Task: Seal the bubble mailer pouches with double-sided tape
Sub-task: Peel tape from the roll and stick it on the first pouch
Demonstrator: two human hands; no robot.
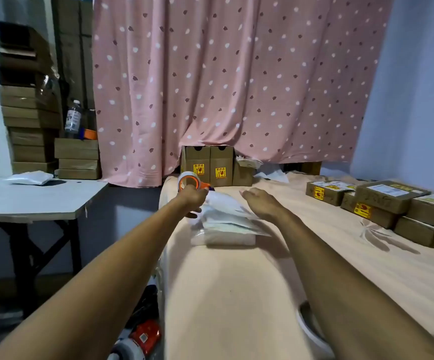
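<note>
At the middle of a bed covered in a peach cloth sheet (236, 294), a loose pile of white plastic bubble mailer pouches (226, 216) is lying flat, straight ahead of the person and between their two outstretched bare arms. The pile's long axis is running across the bed, slanting from far left to near right, and it is resting on a white wrapped bundle (223, 239) underneath.

The left hand (193, 200) is sitting at the pile's far left corner, its fingers curling round an orange plastic tape dispenser carrying a white roll of tape (188, 181). The dispenser is standing up just beyond the pile's far edge. The right hand (258, 202) is hovering palm down over the pile's right part, fingers relaxed and gripping nothing; whether it is touching the top pouch is not clear.

Both hands are lying close to the pile, but the empty right hand is the one placed over it, so it is looking likelier to steady or lift a pouch while the left brings the tape across from the left end.

Brown cardboard boxes with yellow labels (392, 201) are sitting well apart on the right of the bed, and a grey folding table (42, 201) is standing to the left
</note>
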